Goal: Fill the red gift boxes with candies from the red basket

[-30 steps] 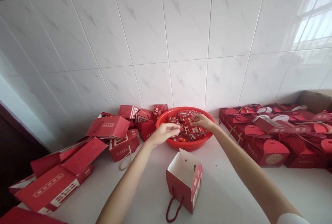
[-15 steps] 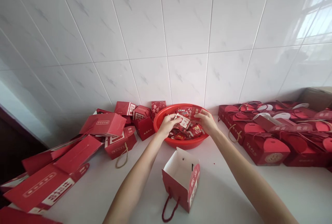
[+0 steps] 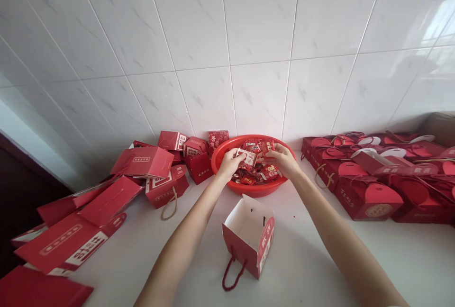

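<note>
Pinching, head view: left hand [image 3: 229, 164] has thumb and fingers closed on a white packet [image 3: 248, 157]; right hand [image 3: 284, 158] grips a red packet [image 3: 268, 147]. Both packets at frame centre, above the basket [image 3: 261, 192]. Judged light, slick-wrapped, perhaps crushable; best taken by the edges. Box [image 3: 245, 255], lower centre: probably light, stiffish card; hold by opposite walls.

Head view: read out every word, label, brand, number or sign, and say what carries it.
"囍", probably, stylised: white band on the red box at left.
Characters too small or blurred to read: open box; loose packets in the basket; white-and-red packet in the left hand; closed boxes at right, including a round emblem.
No number or brand is legible.
</note>
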The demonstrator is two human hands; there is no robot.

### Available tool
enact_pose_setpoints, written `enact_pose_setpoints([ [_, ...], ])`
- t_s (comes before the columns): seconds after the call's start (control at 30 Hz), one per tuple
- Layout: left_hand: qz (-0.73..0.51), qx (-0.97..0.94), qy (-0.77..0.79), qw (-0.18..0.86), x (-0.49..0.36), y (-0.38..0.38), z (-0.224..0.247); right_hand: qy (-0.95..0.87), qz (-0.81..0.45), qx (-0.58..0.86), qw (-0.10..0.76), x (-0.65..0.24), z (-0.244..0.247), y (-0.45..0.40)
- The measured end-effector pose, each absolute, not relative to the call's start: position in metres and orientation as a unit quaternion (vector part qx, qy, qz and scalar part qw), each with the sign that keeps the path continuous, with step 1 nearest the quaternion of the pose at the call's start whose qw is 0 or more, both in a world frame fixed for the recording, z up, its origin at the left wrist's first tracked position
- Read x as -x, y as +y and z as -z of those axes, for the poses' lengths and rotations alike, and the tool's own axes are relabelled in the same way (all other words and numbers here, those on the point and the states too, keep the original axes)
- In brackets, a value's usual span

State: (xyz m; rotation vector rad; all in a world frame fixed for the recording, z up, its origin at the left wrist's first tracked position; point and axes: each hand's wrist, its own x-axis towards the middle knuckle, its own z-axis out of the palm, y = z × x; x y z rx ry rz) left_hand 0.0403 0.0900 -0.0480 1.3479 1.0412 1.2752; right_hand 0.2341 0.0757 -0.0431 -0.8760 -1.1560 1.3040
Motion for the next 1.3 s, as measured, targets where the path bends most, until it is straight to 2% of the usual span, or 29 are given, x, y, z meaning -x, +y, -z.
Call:
enact_pose_setpoints([
  [0.27,-0.482,-0.603,0.463,0.436,-0.044,0.091,0.049,-0.470,-0.571,0.342,0.580,-0.234,0.045,0.077],
  [0.5,-0.440,-0.680,0.513,0.284,-0.037,0.095,0.050,-0.455,-0.575,0.318,0.601,-0.234,0.045,0.077],
  [0.6,-0.351,-0.749,0.497,0.261,-0.033,0.089,0.043,-0.446,-0.568,0.321,0.613,-0.234,0.046,0.079],
  [0.77,-0.111,-0.834,0.456,0.289,-0.034,0.088,0.033,-0.442,-0.565,0.323,0.618,-0.233,0.046,0.079],
  [0.9,-0.041,-0.851,0.456,0.259,-0.040,0.097,0.033,-0.451,-0.564,0.323,0.612,-0.233,0.045,0.076],
  [1.1,-0.100,-0.846,0.465,0.240,-0.041,0.098,0.040,-0.459,-0.563,0.326,0.605,-0.233,0.043,0.074],
  [1.3,-0.283,-0.790,0.470,0.274,-0.037,0.100,0.042,-0.462,-0.572,0.328,0.594,-0.234,0.042,0.074],
])
